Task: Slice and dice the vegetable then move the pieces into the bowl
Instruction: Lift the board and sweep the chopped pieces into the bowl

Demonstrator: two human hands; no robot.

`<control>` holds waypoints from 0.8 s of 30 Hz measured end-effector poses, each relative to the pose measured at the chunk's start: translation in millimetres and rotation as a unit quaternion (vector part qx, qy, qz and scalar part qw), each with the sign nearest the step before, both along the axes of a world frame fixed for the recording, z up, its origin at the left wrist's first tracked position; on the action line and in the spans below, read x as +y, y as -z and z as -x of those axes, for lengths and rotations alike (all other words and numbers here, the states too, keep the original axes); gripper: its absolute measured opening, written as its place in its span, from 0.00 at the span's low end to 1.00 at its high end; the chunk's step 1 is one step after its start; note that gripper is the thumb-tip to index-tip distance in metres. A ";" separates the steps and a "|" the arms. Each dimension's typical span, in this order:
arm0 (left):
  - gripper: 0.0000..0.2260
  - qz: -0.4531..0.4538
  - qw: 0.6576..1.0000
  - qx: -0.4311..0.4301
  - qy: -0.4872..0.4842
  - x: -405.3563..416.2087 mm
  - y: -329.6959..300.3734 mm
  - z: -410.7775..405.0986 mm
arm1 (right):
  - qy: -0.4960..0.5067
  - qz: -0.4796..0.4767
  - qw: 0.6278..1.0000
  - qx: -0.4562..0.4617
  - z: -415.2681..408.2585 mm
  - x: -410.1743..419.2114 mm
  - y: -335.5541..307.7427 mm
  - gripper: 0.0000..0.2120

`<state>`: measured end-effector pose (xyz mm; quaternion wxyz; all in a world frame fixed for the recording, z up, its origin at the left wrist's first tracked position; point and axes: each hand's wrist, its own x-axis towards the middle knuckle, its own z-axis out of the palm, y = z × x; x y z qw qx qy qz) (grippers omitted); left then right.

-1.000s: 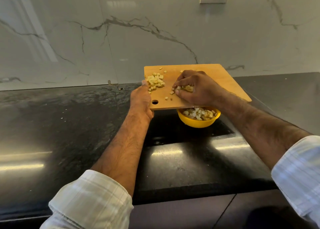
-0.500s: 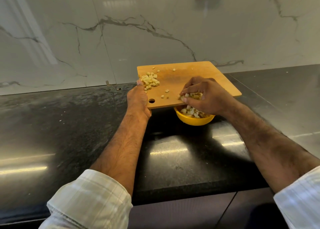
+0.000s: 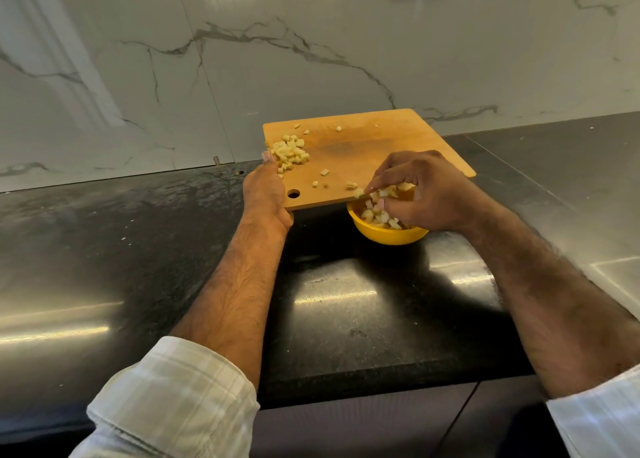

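Left hand point(image 3: 266, 194) grips the left edge of the rectangular wooden cutting board point(image 3: 374, 146), holding it tilted w/ its near edge over the round yellow plastic bowl point(image 3: 388, 236). Right hand point(image 3: 426, 194) at that near edge, fingers curled round a few pale diced vegetable pieces point(image 3: 289, 152) above the bowl. Main pile sits on the board's left side by the left thumb, few strays mid-board; more dice already in the bowl. Bowl rests on the glossy black stone tabletop point(image 3: 138, 249).
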<state>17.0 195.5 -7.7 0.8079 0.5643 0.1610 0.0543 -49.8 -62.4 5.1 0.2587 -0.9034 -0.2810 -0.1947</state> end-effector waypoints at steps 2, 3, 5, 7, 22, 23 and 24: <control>0.14 0.003 1.000 0.001 -0.003 -0.6 -0.9 -0.4 | -0.023 -0.053 0.998 0.013 0.8 -4.4 -0.4 0.15; 0.14 0.006 1.000 0.000 -0.003 -0.9 -1.3 -1.0 | -0.031 -0.092 0.995 0.020 0.3 -7.2 -1.0 0.16; 0.14 0.009 1.000 -0.001 -0.002 -1.7 -1.3 -1.2 | -0.008 -0.154 0.988 0.018 -2.8 -13.5 -1.5 0.16; 0.14 0.011 1.000 0.002 0.000 -2.9 0.0 -1.5 | 0.069 -0.180 0.981 0.015 -9.0 -18.3 0.7 0.18; 0.15 0.032 0.999 -0.002 -0.004 -5.8 0.3 -0.6 | 0.010 -0.169 0.980 0.102 2.7 14.0 0.0 0.15; 0.15 0.031 1.000 -0.002 -0.005 -7.0 0.4 -0.2 | -0.006 -0.165 0.980 0.107 4.8 14.4 -1.1 0.15; 0.15 0.028 1.000 -0.002 -0.005 -8.1 0.8 -0.2 | -0.019 -0.162 0.980 0.112 6.6 13.8 -2.2 0.14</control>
